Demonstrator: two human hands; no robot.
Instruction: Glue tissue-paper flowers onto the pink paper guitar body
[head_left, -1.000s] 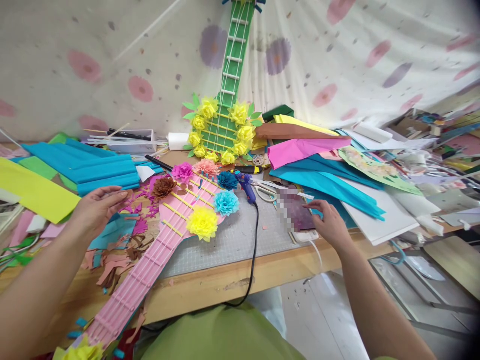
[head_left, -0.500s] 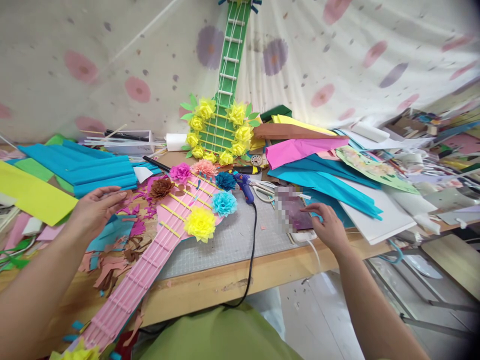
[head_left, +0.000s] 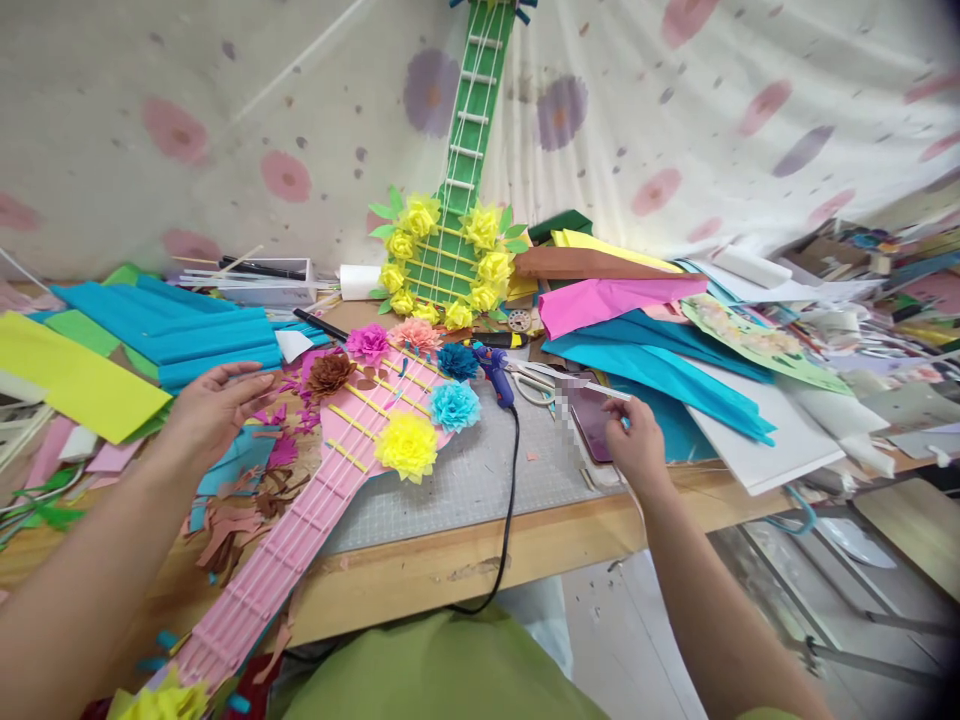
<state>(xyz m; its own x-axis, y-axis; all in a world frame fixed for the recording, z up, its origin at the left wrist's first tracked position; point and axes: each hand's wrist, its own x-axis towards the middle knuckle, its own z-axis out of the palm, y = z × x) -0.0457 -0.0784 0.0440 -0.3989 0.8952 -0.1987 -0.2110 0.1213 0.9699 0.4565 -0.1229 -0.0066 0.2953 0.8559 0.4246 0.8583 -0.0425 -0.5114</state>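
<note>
My right hand (head_left: 636,440) is closed, its fingertips pinching the end of a thin white strip (head_left: 600,388) above a dark phone (head_left: 594,420). My left hand (head_left: 214,410) hovers over paper scraps, fingers loosely stretched; nothing shows clearly in it. Between the hands lies a pink paper guitar (head_left: 300,535) with yellow bars and white strings. Around its body sit a yellow paper flower (head_left: 406,446), a light blue flower (head_left: 454,405), a dark blue flower (head_left: 457,361), a brown flower (head_left: 328,374), a magenta flower (head_left: 367,343) and a salmon flower (head_left: 417,335).
A blue glue gun (head_left: 495,375) with a black cord lies beside scissors (head_left: 534,385) on a grey cutting mat (head_left: 420,510). Behind stands a green paper guitar (head_left: 465,170). Blue crepe paper (head_left: 202,330) fills the left; coloured sheets (head_left: 622,300) pile up right.
My right hand has moved from the phone's edge to the white strip and now pinches its end. My left hand stays nearly in place. The view has shifted slightly.
</note>
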